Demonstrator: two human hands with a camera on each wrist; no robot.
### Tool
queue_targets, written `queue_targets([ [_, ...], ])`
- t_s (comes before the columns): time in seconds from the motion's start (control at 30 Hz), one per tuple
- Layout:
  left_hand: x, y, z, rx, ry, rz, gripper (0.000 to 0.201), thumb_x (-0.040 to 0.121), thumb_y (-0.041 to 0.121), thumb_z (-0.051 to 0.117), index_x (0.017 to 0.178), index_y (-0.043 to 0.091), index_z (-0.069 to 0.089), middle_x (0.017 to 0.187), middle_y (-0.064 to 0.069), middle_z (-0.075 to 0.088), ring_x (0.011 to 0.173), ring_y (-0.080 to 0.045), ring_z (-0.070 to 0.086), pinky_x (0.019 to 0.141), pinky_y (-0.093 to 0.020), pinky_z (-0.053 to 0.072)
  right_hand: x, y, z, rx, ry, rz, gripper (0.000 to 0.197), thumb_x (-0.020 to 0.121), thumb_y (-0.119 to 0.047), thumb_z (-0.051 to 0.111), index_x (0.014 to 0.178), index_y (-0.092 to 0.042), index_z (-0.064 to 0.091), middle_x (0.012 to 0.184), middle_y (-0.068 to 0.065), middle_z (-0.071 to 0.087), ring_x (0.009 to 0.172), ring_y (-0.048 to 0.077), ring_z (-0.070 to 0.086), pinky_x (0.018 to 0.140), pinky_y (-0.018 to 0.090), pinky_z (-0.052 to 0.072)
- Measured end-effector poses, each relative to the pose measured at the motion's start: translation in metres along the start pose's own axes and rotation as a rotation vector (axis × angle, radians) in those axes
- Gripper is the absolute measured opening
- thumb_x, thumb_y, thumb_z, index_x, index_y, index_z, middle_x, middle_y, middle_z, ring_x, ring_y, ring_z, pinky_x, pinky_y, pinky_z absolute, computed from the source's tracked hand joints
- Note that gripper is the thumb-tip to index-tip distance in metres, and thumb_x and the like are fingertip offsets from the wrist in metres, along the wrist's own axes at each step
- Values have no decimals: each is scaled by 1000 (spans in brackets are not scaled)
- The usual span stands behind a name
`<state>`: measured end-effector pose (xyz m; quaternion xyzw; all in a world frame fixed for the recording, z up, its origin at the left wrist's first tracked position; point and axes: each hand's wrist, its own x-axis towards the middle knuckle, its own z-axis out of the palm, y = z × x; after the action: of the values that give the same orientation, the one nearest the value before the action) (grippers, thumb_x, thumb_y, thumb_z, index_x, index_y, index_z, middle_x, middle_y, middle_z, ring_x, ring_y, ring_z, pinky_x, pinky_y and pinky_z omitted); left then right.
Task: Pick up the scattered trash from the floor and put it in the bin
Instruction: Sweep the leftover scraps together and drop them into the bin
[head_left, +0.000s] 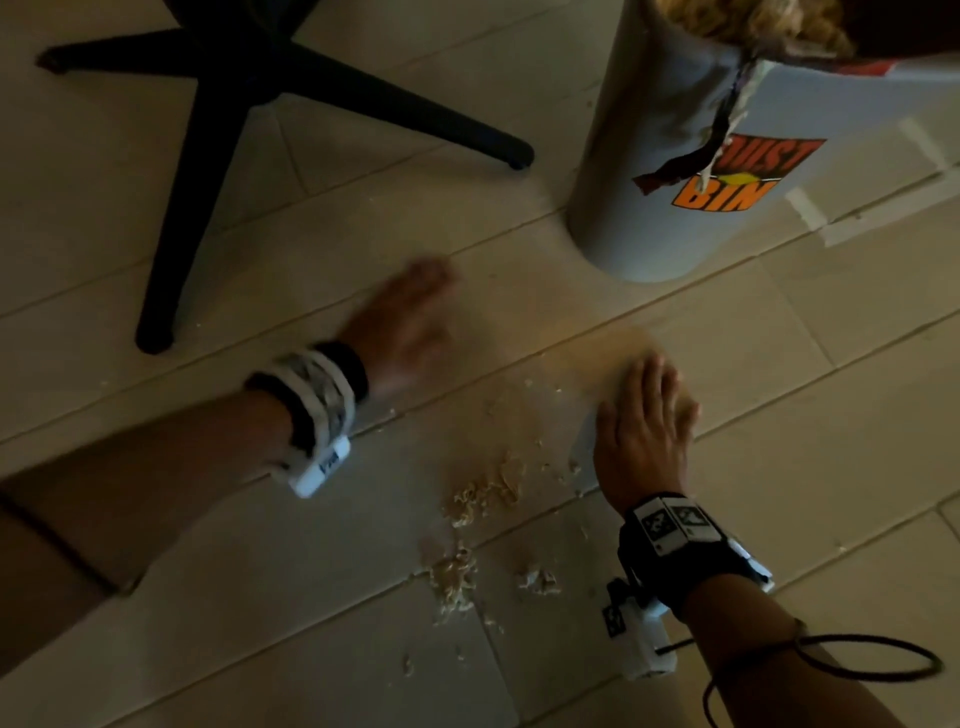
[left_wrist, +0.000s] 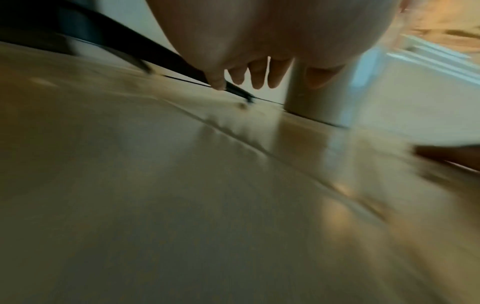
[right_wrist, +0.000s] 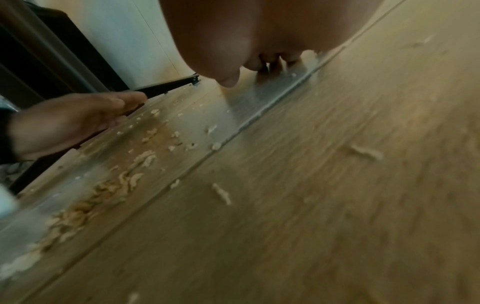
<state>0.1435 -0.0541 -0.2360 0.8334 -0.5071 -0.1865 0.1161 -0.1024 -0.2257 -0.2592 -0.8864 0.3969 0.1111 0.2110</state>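
The left hand (head_left: 400, 327) is blurred, fingers stretched forward and loose, holding nothing, just above the floor (head_left: 779, 415) near a black chair base (head_left: 228, 104). The right hand (head_left: 644, 431) lies palm-down with its fingers together, pressed onto a pale sheet (right_wrist: 262, 98) that lies flat on the floor — whether the fingers curl round anything beneath cannot be told.

The floor is pale tile with dark joints. Scattered trash (head_left: 483, 493) — light, crumbly, noodle-like bits — lies between the two forearms, in clumps near the right wrist and in finer crumbs up towards the right hand's fingers. The light is dim.

A grey bin (head_left: 675, 156) with an orange "DUST BIN" label stands beyond the right hand, well apart from it. Tan, stringy waste fills its top, and a torn strip hangs down over its side.
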Motion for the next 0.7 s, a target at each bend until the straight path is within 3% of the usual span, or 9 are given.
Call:
queue_targets([
  [0.07,29,-34,-29,-72,117,-267,64,99,37,42,153,17,15,161,-7,6,149,-24,2,121,-44,11,0,0,0,-6,-1,-6,60,104,-35,21,155,-11,1,162,8,-11,149,24,-16,120,49,-11],
  [0.17,70,-82,-62,-113,115,-602,68,100,43,37,154,17,3,162,-3,-5,149,-24,-3,121,-42,6,2,-3,-5,0,-14,7,59,104,-34,21,155,-11,3,163,7,-10,149,24,-15,120,48,-10],
  [0.23,89,-99,-68,-133,65,-729,71,99,48,32,154,17,0,162,-4,-6,149,-27,0,120,-45,10,3,-3,-9,1,-27,9,58,104,-33,20,155,-12,3,163,6,-10,149,24,-14,120,49,-9],
  [0.3,102,-94,-63,-101,-7,-766,71,99,49,30,154,14,2,162,-7,-2,148,-30,6,119,-46,13,3,-3,-9,1,-36,-2,57,104,-33,17,155,-12,2,163,6,-10,149,24,-14,120,50,-8],
  [0.37,107,-69,-52,-12,-32,-665,69,99,48,31,153,12,6,162,-10,1,148,-31,6,119,-46,12,2,-1,-6,0,-15,-15,57,102,-34,12,155,-12,3,163,7,-9,149,25,-13,120,51,-6],
  [0.47,88,-17,-22,53,-105,-344,72,97,51,30,153,10,7,161,-12,1,148,-30,3,119,-45,7,1,1,-3,0,10,-24,61,99,-35,10,155,-11,5,163,8,-7,149,26,-11,120,52,-6],
  [0.63,-10,78,37,173,-349,88,77,94,57,19,152,15,-7,160,-7,-16,148,-23,-14,120,-38,-6,2,-1,-7,40,1,-12,56,104,-29,21,155,-13,5,163,6,-7,149,23,-12,120,49,-8],
  [0.7,-32,87,41,164,-383,214,76,93,57,16,151,17,-12,159,-4,-19,147,-18,-18,120,-33,-7,1,0,-10,69,3,-11,55,104,-28,22,155,-14,7,163,5,-5,150,22,-11,121,47,-7],
])
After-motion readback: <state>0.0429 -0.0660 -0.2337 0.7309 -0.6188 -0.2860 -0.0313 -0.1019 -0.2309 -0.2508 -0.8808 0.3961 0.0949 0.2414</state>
